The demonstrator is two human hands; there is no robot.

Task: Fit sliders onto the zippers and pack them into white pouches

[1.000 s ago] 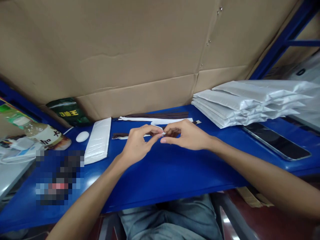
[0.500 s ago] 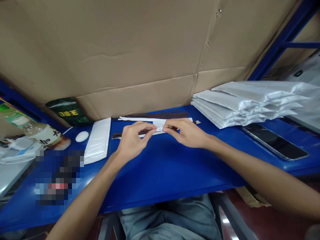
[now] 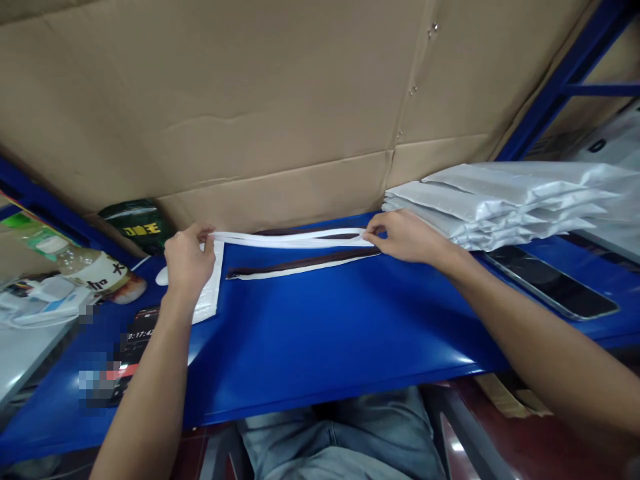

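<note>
Long white zippers (image 3: pixel 290 238) stretch sideways above the blue table (image 3: pixel 320 333), their strips parting slightly near the right end. My left hand (image 3: pixel 189 261) pinches the left ends, over a white padded envelope (image 3: pixel 209 303). At the other end, the fingertips of my right hand (image 3: pixel 403 235) are closed on the strips. In front of them lies a dark brown zipper (image 3: pixel 300 264) with a white strip (image 3: pixel 270 273) along its near edge. More dark brown strips (image 3: pixel 345 235) show partly behind the white ones.
White padded envelopes (image 3: pixel 480 207) are stacked at the back right, near a phone (image 3: pixel 550 283). To the left are a dark green pouch (image 3: pixel 140 227), a drink bottle (image 3: pixel 95 270) and a partly blurred phone (image 3: pixel 137 340). A cardboard wall (image 3: pixel 225 120) rises behind.
My hands have moved apart from the middle, left hand leftward and right hand rightward. The white zippers are now raised and drawn out between them; the brown one stays on the table.
</note>
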